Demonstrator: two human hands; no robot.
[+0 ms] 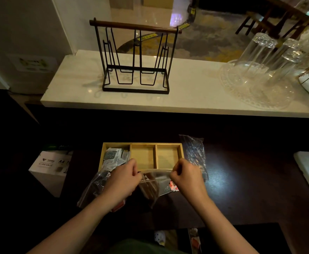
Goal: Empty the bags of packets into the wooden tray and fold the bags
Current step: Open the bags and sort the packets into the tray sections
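Tabletop point(241, 180) dark. Tray point(181, 153) at far-middle, packets point(113, 156) filling left compartment only. Bag point(155, 182) at tray's near edge; left hand point(122, 178), right hand point(184, 175) fingers pinched on mouth, likely pulling it open to pour.

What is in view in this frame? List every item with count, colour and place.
wooden tray: 1, light wood, three compartments, on the dark table ahead of the hands
packets: several, white and grey, in the tray's left compartment; the other two look empty
held bag: 1, clear, with brown and red packets inside, pinched at its top edge
other bags: 2, clear, one left of the hands, one right of the tray
wire rack: 1, black with wooden bar, on the pale counter
glasses: at least 2, clear, upside down on a clear glass tray
paper box: 1, white, far left
left hand: grips the bag top
right hand: grips the bag top
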